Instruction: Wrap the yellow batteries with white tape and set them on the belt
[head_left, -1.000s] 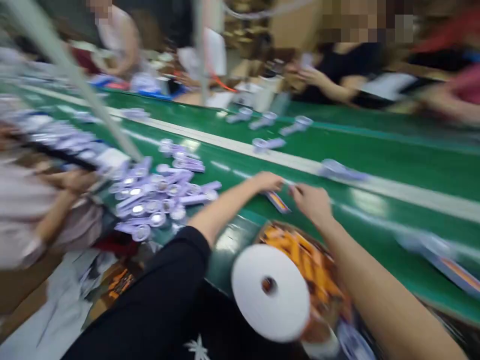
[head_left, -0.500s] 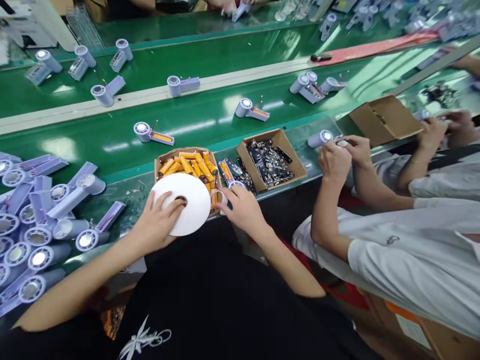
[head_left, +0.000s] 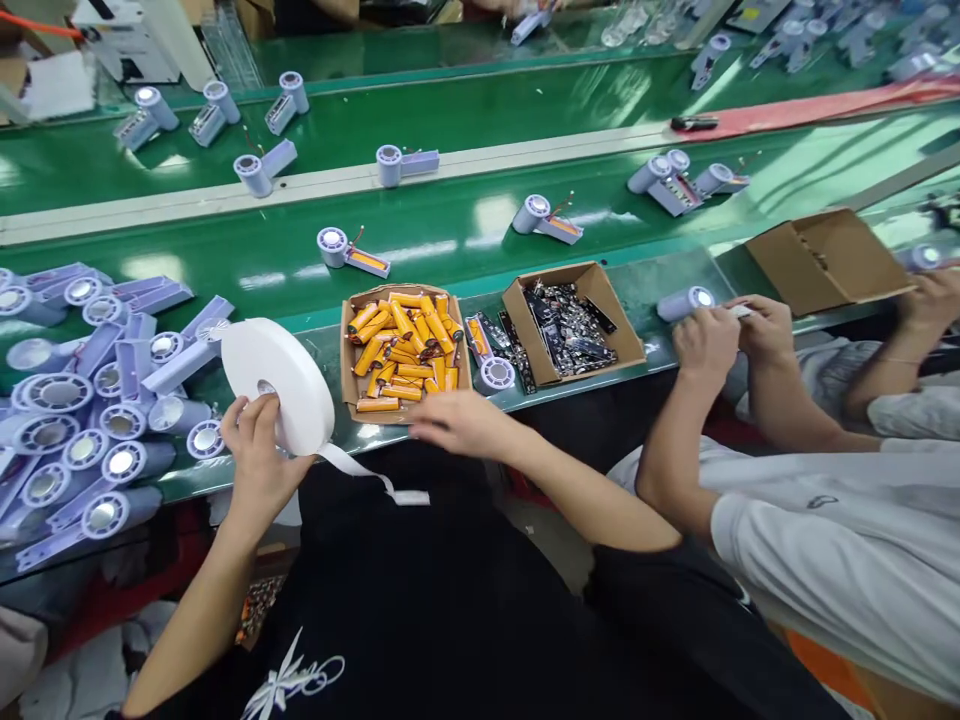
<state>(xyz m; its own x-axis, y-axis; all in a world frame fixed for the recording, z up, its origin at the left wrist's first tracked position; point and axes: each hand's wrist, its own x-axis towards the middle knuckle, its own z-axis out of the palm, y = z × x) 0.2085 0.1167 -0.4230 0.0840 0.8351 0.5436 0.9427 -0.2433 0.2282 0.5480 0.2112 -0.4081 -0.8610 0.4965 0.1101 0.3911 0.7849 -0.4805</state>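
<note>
My left hand grips a large roll of white tape at its core, holding it tilted left of a cardboard box. A loose tape strip trails from the roll and hangs in front of my dark shirt. My right hand is at the near edge of the box of orange-wrapped batteries. Its visible fingers are stretched out and apart from the tape; nothing shows in them. Just right of the box lies a lilac fan-like housing with an orange battery in its handle.
Many lilac housings are heaped at the left. A box of black circuit boards stands to the right. Several housings rest on the green conveyor. A co-worker's hands work close by on the right, beside another cardboard box.
The roll has moved left and turned partly edge-on in my left hand. My right hand has let go of the tape strip, which now hangs loose. The view has shifted left.
</note>
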